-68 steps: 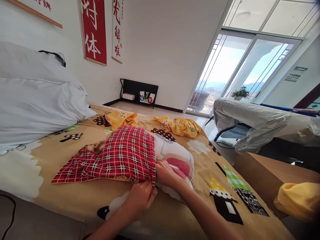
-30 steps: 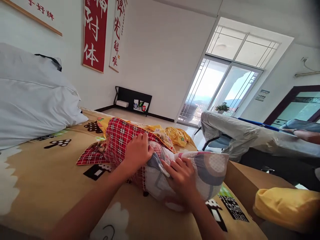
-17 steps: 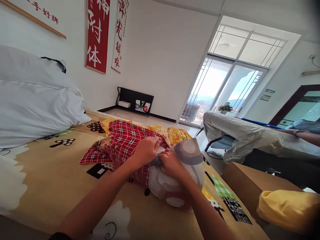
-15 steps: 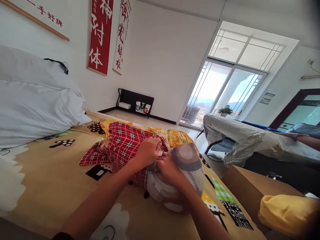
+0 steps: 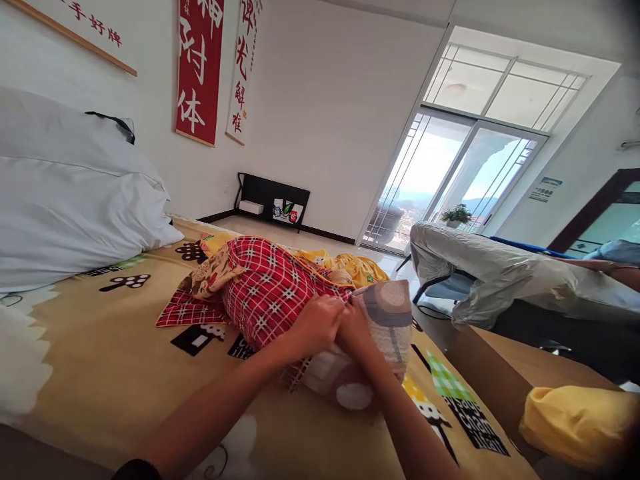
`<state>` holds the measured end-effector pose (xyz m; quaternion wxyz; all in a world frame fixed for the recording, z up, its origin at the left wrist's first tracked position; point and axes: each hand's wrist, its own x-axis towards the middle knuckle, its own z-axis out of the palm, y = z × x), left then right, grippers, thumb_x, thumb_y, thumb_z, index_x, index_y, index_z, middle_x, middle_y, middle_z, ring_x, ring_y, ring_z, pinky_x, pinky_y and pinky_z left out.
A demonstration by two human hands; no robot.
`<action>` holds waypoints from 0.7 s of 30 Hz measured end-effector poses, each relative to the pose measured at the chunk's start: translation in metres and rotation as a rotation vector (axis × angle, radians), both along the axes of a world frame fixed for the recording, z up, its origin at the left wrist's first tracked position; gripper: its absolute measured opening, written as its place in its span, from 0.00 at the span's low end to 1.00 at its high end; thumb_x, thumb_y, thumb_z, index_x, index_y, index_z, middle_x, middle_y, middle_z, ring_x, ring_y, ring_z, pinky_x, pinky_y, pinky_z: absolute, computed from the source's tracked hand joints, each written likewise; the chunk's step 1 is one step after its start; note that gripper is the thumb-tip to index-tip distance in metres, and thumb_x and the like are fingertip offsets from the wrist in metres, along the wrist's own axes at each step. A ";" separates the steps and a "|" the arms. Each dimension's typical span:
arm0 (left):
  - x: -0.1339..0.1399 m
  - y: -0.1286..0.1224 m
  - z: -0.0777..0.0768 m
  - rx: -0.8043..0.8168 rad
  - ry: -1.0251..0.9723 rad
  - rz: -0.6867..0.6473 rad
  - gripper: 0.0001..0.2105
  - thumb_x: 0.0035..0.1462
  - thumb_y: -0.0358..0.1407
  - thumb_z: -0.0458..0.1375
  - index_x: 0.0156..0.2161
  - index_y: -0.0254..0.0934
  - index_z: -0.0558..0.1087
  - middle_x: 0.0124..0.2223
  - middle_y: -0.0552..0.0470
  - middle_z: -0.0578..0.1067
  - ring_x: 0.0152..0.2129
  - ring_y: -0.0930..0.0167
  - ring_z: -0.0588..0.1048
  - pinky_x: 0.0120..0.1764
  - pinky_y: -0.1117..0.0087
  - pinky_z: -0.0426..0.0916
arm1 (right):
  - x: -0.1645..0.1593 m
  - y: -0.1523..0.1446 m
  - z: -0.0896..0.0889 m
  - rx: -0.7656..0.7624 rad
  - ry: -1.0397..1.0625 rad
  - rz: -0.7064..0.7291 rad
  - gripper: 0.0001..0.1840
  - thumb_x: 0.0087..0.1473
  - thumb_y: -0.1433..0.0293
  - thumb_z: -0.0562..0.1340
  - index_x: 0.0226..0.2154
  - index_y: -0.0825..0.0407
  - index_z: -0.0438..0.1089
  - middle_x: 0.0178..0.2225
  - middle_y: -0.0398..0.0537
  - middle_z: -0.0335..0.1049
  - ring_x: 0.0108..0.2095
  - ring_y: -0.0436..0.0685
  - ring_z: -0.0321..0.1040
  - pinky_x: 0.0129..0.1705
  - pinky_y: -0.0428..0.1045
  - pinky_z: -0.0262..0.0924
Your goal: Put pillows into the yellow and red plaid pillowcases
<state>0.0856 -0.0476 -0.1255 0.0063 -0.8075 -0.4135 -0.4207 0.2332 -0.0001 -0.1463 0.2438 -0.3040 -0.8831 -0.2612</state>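
Observation:
A red plaid pillowcase with a yellow-edged flap lies bunched over one end of a grey-and-white patterned pillow. The pillow's other end sticks out on the right. My left hand is closed on the pillowcase's open edge. Right against it, my right hand is closed too, at the place where case and pillow meet. What exactly its fingers pinch is hidden. Beneath everything is a bed with a tan printed sheet.
A large white bundle stands at the bed's left. Yellow cloth lies behind the pillow. To the right are a cardboard box, a yellow cloth bundle and a plastic-covered table, with another person's arm at its far side.
Both hands have moved slightly right and drawn together. The pillowcase's edge has come further right over the pillow, and its plaid side looks fuller and smoother.

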 end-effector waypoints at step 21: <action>-0.043 0.015 -0.087 -0.423 0.093 0.575 0.12 0.59 0.26 0.47 0.44 0.33 0.69 0.47 0.40 0.73 0.44 0.61 0.74 0.39 0.65 0.69 | 0.088 0.000 -0.077 -0.805 1.237 -0.184 0.42 0.34 0.55 0.70 0.52 0.54 0.64 0.44 0.54 0.74 0.42 0.64 0.72 0.46 0.58 0.67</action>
